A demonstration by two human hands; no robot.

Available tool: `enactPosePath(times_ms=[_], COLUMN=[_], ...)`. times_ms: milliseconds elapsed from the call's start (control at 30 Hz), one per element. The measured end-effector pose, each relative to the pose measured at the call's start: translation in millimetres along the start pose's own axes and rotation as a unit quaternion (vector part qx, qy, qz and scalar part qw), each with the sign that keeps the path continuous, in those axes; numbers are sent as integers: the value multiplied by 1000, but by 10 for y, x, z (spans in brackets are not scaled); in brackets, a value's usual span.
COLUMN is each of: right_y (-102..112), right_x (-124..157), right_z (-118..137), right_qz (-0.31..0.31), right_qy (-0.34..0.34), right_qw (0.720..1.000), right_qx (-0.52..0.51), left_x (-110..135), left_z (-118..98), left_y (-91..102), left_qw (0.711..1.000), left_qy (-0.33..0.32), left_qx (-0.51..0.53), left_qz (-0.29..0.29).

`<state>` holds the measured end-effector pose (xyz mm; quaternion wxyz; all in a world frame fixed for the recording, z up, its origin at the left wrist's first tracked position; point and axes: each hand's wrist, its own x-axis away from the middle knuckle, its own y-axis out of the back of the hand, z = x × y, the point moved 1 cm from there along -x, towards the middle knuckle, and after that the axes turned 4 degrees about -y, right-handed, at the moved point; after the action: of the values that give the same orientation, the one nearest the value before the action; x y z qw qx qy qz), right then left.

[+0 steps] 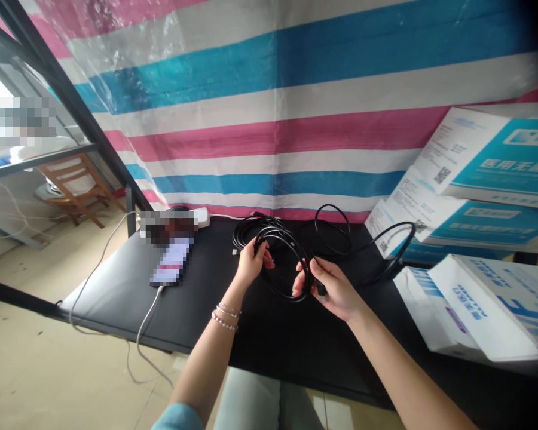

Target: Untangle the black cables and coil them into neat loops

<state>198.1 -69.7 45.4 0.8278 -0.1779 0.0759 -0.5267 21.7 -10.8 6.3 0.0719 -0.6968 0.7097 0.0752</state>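
Note:
A black cable (281, 292), wound into a loose coil of several loops, is held up between my two hands over the black table. My left hand (252, 261), with bracelets at the wrist, closes round the left side of the coil. On the right side, my right hand (329, 283) grips the loops, with a dark connector end showing under its fingers. Behind the coil, more black cable (246, 230) lies bunched on the table, and a single loop (333, 230) stands up to its right.
A phone (173, 263) with a lit screen and a charging cord lies at the left, near a white power strip (201, 217). Blue and white boxes (470, 227) are stacked at the right, with another white box (488, 310) in front. Striped sheeting (269, 131) hangs behind the black table (192, 322).

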Motion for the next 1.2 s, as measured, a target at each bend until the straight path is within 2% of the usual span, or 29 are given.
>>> enactPosePath(times_ms=[133, 267, 633, 867, 1033, 1200], right_y=[19, 55, 125, 130, 104, 89], right_x=[-21, -46, -39, -7, 65, 91], right_z=[1, -9, -41, -25, 16, 45], right_qz=[-38, -77, -98, -135, -180, -179], right_qy=[40, 79, 152, 198, 262, 284], right_qw=[995, 982, 978, 964, 930, 920], right_qx=[87, 153, 103, 119, 187, 201], left_x=[9, 12, 56, 15, 26, 41], left_z=[-10, -41, -201, -159, -242, -292], left_y=[-10, 0, 29, 67, 117, 168], left_qw=[997, 996, 973, 975, 976, 974], left_qy=[47, 37, 24, 17, 5, -11], left_qx=[57, 81, 228, 221, 217, 226], left_qz=[7, 3, 38, 9, -19, -31])
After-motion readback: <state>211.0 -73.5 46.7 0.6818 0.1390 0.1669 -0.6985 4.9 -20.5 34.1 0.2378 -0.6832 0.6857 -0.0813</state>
